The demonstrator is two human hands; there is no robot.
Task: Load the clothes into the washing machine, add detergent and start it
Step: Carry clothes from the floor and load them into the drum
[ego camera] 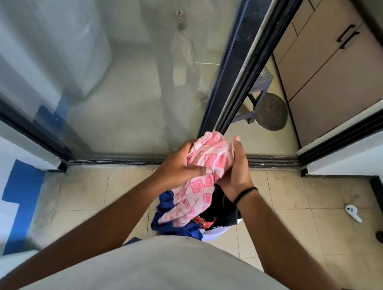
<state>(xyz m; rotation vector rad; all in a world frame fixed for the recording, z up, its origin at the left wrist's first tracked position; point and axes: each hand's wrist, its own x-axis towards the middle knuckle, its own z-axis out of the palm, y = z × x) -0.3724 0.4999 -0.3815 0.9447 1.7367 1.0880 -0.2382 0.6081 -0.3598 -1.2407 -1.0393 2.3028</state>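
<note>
A pink cloth with red diamond patterns (209, 163) is bunched between both my hands in front of my chest. My left hand (179, 164) grips it from the left, thumb laid across the fabric. My right hand (238, 171) holds it from the right, fingers pointing up along the bundle. The cloth's tail hangs down over a pale basket (217, 233) on the floor, which holds a blue garment (166, 215), a black garment (221, 207) and a bit of red fabric. No washing machine or detergent is plainly in view.
A glass sliding door (123, 66) with a dark frame (232, 66) stands just ahead; its track crosses the tiled floor. Through the opening at right are a round mat (272, 112), a stool and cabinets. A white controller (353, 212) lies on the tiles at right.
</note>
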